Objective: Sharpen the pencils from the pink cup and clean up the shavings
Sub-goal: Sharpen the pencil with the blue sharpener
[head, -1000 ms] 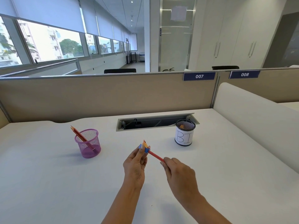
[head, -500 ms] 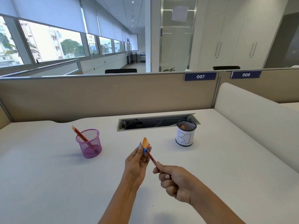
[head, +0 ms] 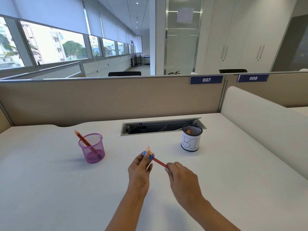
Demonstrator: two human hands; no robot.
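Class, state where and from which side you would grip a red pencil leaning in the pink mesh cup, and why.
Pinch the upper shaft of a red pencil above the rim of the pink mesh cup, coming from above-left: both lean that way, tips clear of the mesh.

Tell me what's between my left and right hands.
The red pencil bridges them, running from the blue sharpener in the left hand to the right hand, head view.

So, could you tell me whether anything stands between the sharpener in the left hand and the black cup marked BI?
Nothing visible does. The left hand holds the sharpener, a shaving curled on top; only bare desk lies between it and the open-topped black cup, back and to the right.
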